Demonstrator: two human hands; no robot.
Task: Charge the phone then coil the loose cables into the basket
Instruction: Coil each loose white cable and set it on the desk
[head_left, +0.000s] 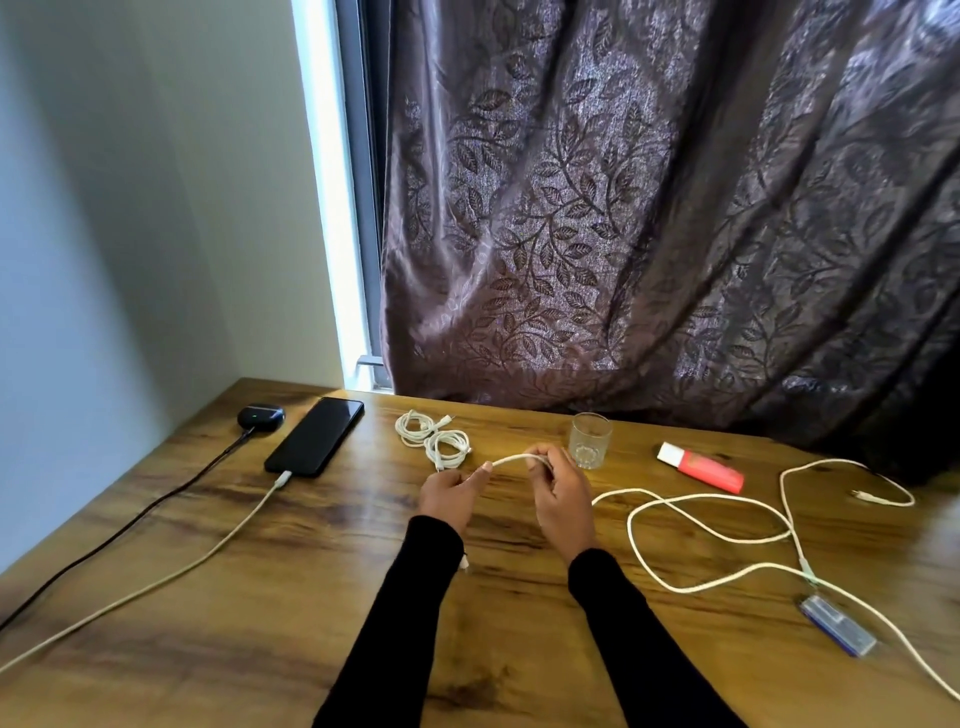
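Observation:
A black phone (314, 435) lies at the back left of the wooden table (260, 597) with a white charging cable (208, 545) plugged into its near end. Two coiled white cables (434, 436) lie behind my hands. My left hand (451, 492) and my right hand (558, 493) both grip a loose white cable (514, 459), a short stretch taut between them. The rest of that cable (691, 525) trails in loops across the table to the right. No basket is in view.
A black earbud case (261, 417) with a black cord (130, 525) sits beside the phone. A clear glass (588, 440) stands just behind my right hand. A red and white box (698, 466) and a blue gadget (836, 625) lie at the right. A brown curtain (649, 208) hangs behind.

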